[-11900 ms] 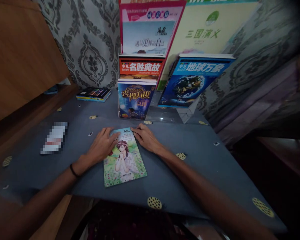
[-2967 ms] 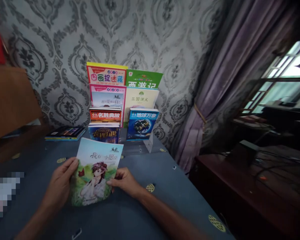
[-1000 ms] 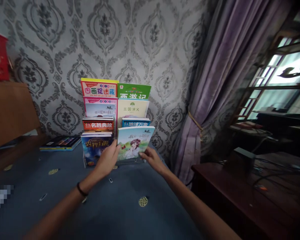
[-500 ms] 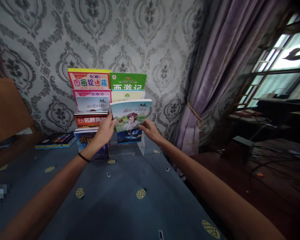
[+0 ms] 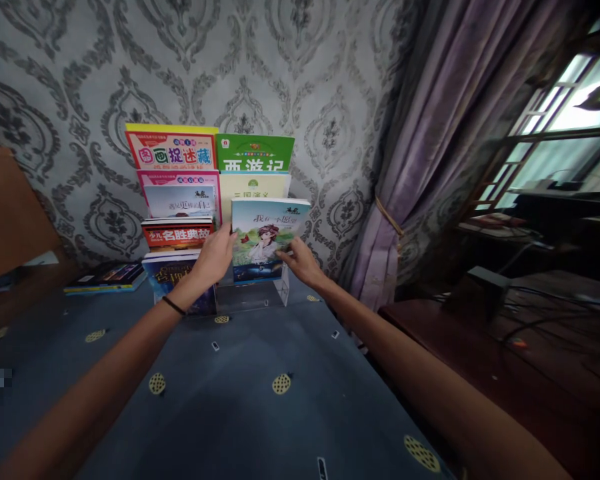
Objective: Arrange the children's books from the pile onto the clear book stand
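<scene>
A light-blue and green paperback book (image 5: 263,237) with a drawn girl on its cover stands nearly upright between my hands. My left hand (image 5: 217,253) grips its left edge; my right hand (image 5: 303,262) holds the right edge, thumb on the cover. Behind and below it is a clear display rack (image 5: 250,298) with stepped tiers. A dark blue book (image 5: 260,273) shows under the held one. In the rack's left column stand a red book (image 5: 177,236), a dark purple-blue book (image 5: 160,272) and pink-covered books (image 5: 180,150). Green (image 5: 255,153) and cream (image 5: 253,187) books fill the upper right.
A small stack of books (image 5: 105,277) lies on the table left of the rack. The dark blue patterned tablecloth (image 5: 220,413) covers the table, whose right edge drops off beside a purple curtain (image 5: 405,167). A brown wooden panel (image 5: 15,207) stands at far left.
The held book has shifted slightly right and settled lower toward the rack, covering more of the dark blue book. Both hands keep hold of it. The camera view has moved slightly.
</scene>
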### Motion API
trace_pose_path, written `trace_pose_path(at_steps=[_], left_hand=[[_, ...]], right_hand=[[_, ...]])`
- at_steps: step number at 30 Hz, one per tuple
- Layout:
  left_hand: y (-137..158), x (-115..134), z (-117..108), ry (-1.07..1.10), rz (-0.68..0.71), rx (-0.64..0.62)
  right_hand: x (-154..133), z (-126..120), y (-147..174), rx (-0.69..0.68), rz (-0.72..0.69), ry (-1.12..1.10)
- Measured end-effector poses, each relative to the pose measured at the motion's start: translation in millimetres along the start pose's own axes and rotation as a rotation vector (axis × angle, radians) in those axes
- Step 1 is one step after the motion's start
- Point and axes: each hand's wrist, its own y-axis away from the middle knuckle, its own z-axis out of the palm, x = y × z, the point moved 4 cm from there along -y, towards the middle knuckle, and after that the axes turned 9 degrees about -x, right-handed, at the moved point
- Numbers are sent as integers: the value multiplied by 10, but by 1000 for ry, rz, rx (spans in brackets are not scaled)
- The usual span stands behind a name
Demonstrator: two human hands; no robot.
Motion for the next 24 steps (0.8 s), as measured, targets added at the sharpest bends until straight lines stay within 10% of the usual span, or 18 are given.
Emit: trace_pose_path(at_steps=[24], left_hand=[[-312, 86, 23, -109, -60, -108]], right_hand=[[5, -172, -69, -29, 112, 110]])
